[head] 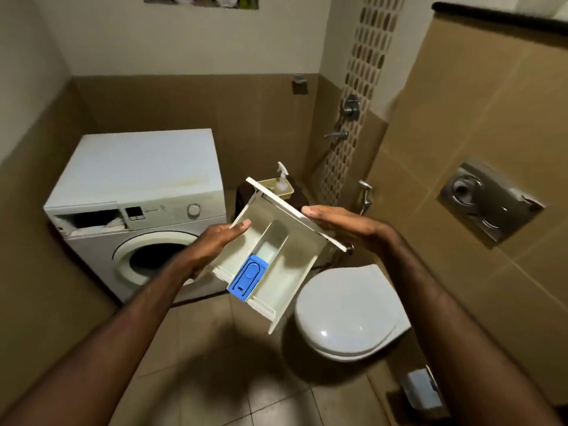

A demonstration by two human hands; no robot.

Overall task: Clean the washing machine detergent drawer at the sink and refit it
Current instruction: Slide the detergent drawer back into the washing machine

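Observation:
I hold the white detergent drawer (278,250) in mid-air in front of me, tilted, its front panel away from me to the upper right. A blue insert (247,277) sits in its middle compartment. My left hand (219,241) grips the drawer's left wall, thumb on the rim. My right hand (341,224) holds the front panel's right side, fingers fairly straight along it. The white washing machine (138,192) stands at the left, its drawer slot (92,219) open and dark. No sink is in view.
A white toilet (347,312) with its lid down stands right below the drawer. A spray bottle (282,179) sits in a yellow basket (273,186) on a dark stool behind. Shower taps (349,109) are on the far wall, a flush plate (488,199) on the right wall.

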